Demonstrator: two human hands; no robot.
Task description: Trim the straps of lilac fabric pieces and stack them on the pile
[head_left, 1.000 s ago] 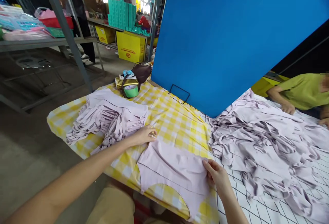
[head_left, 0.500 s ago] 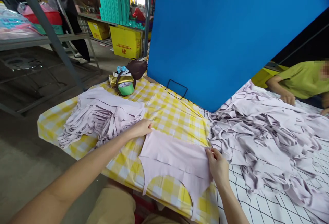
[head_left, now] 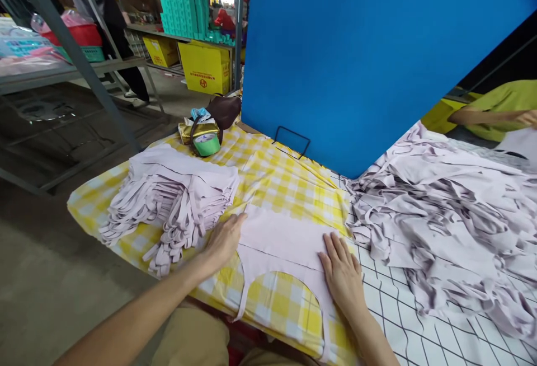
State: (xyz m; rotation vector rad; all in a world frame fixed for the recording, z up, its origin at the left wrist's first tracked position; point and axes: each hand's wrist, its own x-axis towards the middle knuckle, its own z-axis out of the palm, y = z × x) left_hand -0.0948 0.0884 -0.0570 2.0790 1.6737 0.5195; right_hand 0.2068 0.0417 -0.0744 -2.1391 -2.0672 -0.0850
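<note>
A pale lilac strappy top lies spread on the yellow checked cloth, its straps pointing toward me. My right hand rests flat on its right side, fingers stretched out and a little apart. At the top's left edge is my left hand, laid low with its fingertips touching the fabric near the upper corner; it looks open rather than pinching. To the left, a neat stack of similar lilac tops has its straps hanging toward the near edge.
A large heap of lilac garments covers the white gridded cloth. Behind stands a tall blue panel with a black wire bracket. Green tape and a dark bag sit at the back. A co-worker handles fabric at right.
Both hands have gone from pinching the top's upper corners to lying against it, and the top now lies flatter. The co-worker at right has lifted a piece of fabric.
</note>
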